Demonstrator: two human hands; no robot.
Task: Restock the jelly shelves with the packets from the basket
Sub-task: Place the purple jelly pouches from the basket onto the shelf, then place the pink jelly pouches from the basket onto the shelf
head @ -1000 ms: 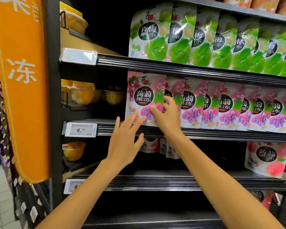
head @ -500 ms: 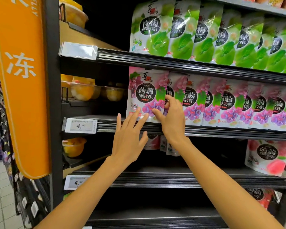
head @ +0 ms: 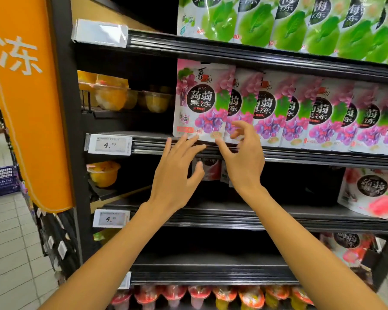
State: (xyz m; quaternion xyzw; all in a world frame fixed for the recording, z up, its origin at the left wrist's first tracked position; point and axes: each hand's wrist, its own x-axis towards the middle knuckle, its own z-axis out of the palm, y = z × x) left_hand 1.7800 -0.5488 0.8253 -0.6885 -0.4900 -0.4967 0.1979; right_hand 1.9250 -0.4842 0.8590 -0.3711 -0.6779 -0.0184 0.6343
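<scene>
1. Head view, nearest first: both my forearms reached up and away from me toward the middle shelf, and neither carried a packet.
2. My left hand (head: 177, 166) was flat, fingers straight and fanned. Its tips were at the shelf rail (head: 300, 156), just under the front grape jelly packet (head: 199, 101). I judged it served as a stop, so the pouch's foot could not slip forward off the edge.
3. My right hand (head: 242, 162) was loose, fingers half curled and apart, pinching nothing. The thumb touched that packet's lower right corner and the forefinger hovered before the pouch behind it. That looked like a nudge to square the front one up, not a grip.
4. The grape jelly packet stood upright at the left end of its row, overlapping the pouches to its right like shingles. All faced outward so the labels read from the aisle.
5. Farther up, green jelly packets (head: 222, 21) filled the shelf above in the same way. At lower right a peach packet (head: 370, 191) stood alone on a mostly dark shelf, which I judged needed filling next.
6. Left of the pouches, fruit cups (head: 112, 97) sat deeper in their own bay, above a price tag (head: 109, 144).
7. Farthest, at the left on the floor tiles, a blue basket (head: 2, 180) stood well apart from my hands. I could not make out its contents.
</scene>
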